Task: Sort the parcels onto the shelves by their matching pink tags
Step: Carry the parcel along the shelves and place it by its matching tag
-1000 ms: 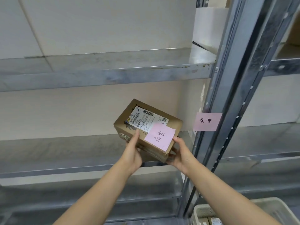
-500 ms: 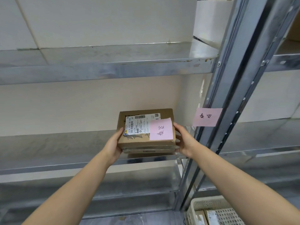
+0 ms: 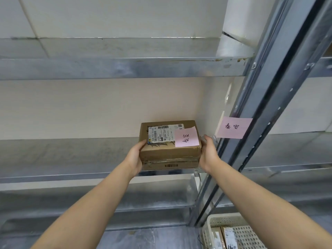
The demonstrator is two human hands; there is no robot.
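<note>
A brown cardboard parcel [image 3: 168, 155] with a white shipping label and a pink tag [image 3: 186, 137] on top rests at the right end of the middle metal shelf [image 3: 62, 159]. My left hand [image 3: 135, 157] presses its left side and my right hand [image 3: 208, 153] its right side. A second pink tag [image 3: 233, 127] with matching handwriting sticks on the steel upright [image 3: 265, 108] just right of the parcel.
The upper shelf [image 3: 107, 67] carries a white wrapped roll [image 3: 237, 33] at its right end. A lower shelf runs beneath. A cream perforated basket [image 3: 239, 230] with more parcels sits at the bottom right. Another shelf bay lies beyond the upright.
The parcel went from tilted in the air to lying flat on the middle shelf, pushed further in. Both hands stayed on its sides throughout.
</note>
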